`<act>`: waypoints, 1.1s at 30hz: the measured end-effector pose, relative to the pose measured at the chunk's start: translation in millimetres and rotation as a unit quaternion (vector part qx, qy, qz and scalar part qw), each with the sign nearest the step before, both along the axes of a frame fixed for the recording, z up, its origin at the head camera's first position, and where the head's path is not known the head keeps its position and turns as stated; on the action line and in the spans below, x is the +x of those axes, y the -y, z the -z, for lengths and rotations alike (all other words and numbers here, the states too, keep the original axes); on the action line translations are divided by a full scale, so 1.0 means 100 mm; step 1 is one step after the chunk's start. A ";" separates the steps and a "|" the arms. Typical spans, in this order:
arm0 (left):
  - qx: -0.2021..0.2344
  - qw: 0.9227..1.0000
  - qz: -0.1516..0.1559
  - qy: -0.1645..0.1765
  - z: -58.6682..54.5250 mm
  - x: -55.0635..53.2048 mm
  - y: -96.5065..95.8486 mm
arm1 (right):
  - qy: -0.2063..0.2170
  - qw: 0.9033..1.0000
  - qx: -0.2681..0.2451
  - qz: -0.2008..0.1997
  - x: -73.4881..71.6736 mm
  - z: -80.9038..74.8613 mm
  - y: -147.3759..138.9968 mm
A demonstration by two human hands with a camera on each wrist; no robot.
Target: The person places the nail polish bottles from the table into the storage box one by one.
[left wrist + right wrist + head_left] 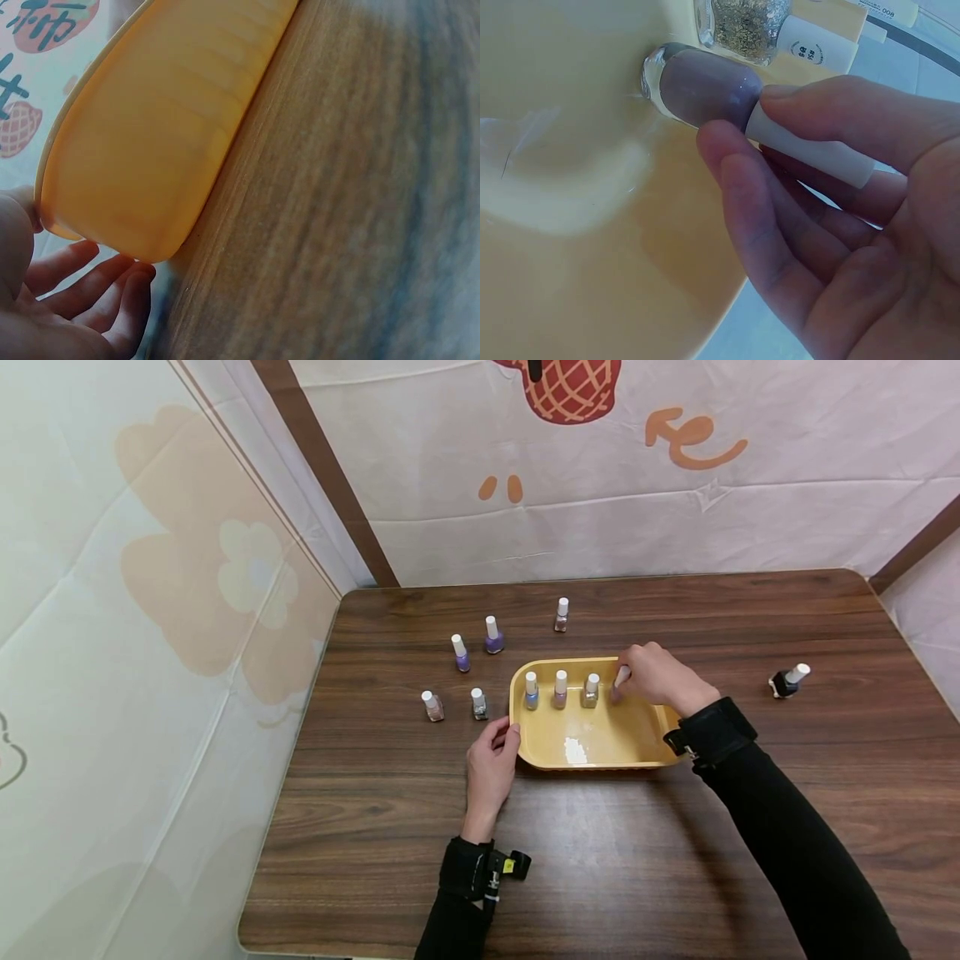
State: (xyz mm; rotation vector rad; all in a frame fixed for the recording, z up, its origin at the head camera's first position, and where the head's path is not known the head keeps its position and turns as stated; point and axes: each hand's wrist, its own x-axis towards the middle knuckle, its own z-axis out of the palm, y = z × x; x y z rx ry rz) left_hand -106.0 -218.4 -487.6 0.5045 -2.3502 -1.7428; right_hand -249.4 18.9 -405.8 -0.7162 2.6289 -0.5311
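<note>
A yellow tray [622, 739] lies on the table with a row of white-capped nail polish bottles along its far side. My right hand [660, 677] pinches a mauve nail polish bottle [709, 88] by its white cap, at the right end of that row. Beside it in the tray is a glitter nail polish bottle [746, 30]; a pink one [560, 691] and a blue one [532, 692] follow leftward. At the tray's near left corner, my left hand [491, 767] holds the rim, with fingers [112, 292] against the outer wall.
Left of the tray stand purple bottles [493, 637] [461, 655], a pinkish bottle [432, 707] and a dark glitter bottle [479, 704]. Another small bottle [561, 616] is behind the tray. Far right is a black bottle [787, 681]. A printed cloth [600, 535] hangs behind the table.
</note>
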 end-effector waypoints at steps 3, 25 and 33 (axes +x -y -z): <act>-0.003 1.000 0.000 -0.001 0.00 0.00 0.00 | 0.002 1.000 0.000 0.001 0.00 -0.01 0.00; -0.002 1.000 0.004 0.006 0.00 -0.02 0.00 | -0.003 0.999 -0.020 0.028 0.03 -0.21 -0.14; 0.001 1.000 0.003 0.015 -0.02 0.00 0.00 | -0.018 0.998 -0.041 0.054 0.08 -0.37 -0.29</act>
